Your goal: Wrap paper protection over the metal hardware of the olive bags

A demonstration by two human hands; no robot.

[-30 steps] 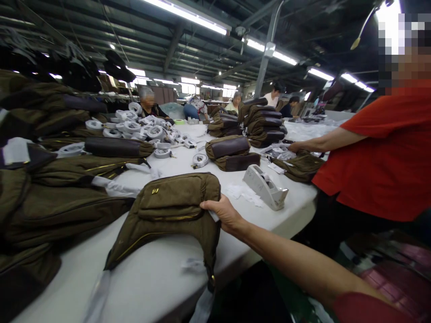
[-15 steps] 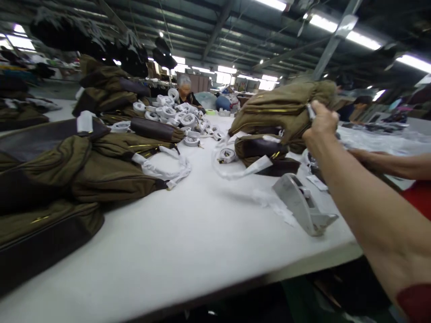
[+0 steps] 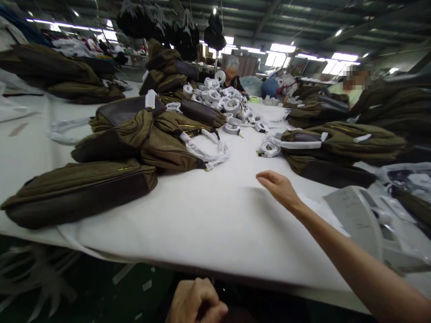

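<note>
My right hand (image 3: 278, 186) is over the white table (image 3: 215, 224), its fingers loosely stretched to the left with nothing visible in them. Low at the table's front edge, my left hand (image 3: 197, 300) is curled closed, and nothing shows in it. To the right of my right hand lie stacked olive-brown bags (image 3: 360, 139) with dark panels and white-wrapped straps. A rolled white strap (image 3: 268, 147) sits beside that stack. On the left, more olive bags (image 3: 114, 139) are piled, with a single bag (image 3: 84, 190) lying in front.
A heap of rolled white straps (image 3: 232, 105) covers the far middle, where a person (image 3: 232, 78) sits. Another person (image 3: 353, 87) is behind the right stack. A grey-white device (image 3: 357, 220) resembling a tape dispenser stands on the right. White strips (image 3: 43, 278) hang below the table's left edge.
The view has swung right to left. The olive bag held up on the right is out of my hands. My right hand has come over the table, and my left has dropped to the front edge.
</note>
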